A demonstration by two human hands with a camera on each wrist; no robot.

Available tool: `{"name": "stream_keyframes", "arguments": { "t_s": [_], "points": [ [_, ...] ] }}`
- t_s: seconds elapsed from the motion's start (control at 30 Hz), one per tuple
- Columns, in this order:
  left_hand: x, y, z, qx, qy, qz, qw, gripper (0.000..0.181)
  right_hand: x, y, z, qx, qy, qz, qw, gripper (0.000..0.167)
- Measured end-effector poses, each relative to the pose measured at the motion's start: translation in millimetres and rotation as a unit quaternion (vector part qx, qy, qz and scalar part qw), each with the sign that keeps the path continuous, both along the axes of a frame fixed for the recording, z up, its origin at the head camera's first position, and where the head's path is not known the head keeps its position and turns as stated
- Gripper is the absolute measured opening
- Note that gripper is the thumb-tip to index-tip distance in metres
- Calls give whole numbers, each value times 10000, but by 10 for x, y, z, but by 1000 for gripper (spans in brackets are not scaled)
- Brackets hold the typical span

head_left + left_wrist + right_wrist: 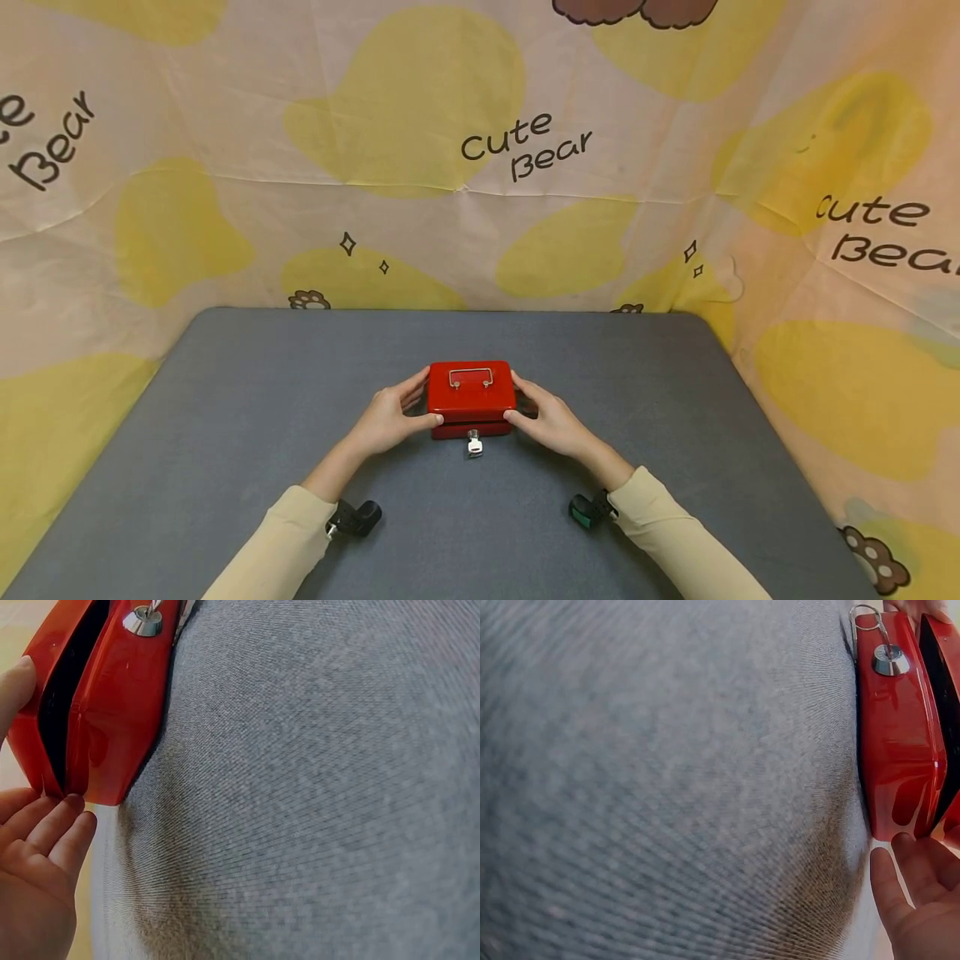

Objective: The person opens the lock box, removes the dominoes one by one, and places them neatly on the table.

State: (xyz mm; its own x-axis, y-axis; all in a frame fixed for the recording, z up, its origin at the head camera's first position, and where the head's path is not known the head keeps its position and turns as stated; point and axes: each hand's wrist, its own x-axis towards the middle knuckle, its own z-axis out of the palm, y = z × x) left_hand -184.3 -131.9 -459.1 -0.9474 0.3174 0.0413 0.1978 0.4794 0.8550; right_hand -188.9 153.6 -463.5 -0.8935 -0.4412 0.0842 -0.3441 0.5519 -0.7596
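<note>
A red metal box (471, 404) with a wire handle folded on its lid stands on the grey table. Its lid is slightly raised, and a dark gap shows along the front of the box (124, 712). A key sits in the front lock (890, 660), with more keys (475, 448) hanging below. The left hand (386, 421) grips the lid's left side, thumb at the front corner and fingers along the side. Opposite it, the right hand (557, 427) grips the right side the same way. The box's inside is hidden.
The grey table top (300, 358) extends around the box. Behind and beside it hangs a cloth (420, 100) with yellow patches and printed words. Dark wrist devices (356, 518) are worn at both cuffs.
</note>
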Motion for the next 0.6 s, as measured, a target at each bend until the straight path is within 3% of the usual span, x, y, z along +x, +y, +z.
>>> {"name": "stream_keyframes", "arguments": {
  "t_s": [0.37,0.6],
  "points": [
    [-17,6,38,-19,-51,186,9998,78,-39,-15,31,-210,151,-156,9995,60],
    [-41,10,53,231,-133,289,9992,71,-74,-47,28,-463,189,-281,9984,56]
  ]
}}
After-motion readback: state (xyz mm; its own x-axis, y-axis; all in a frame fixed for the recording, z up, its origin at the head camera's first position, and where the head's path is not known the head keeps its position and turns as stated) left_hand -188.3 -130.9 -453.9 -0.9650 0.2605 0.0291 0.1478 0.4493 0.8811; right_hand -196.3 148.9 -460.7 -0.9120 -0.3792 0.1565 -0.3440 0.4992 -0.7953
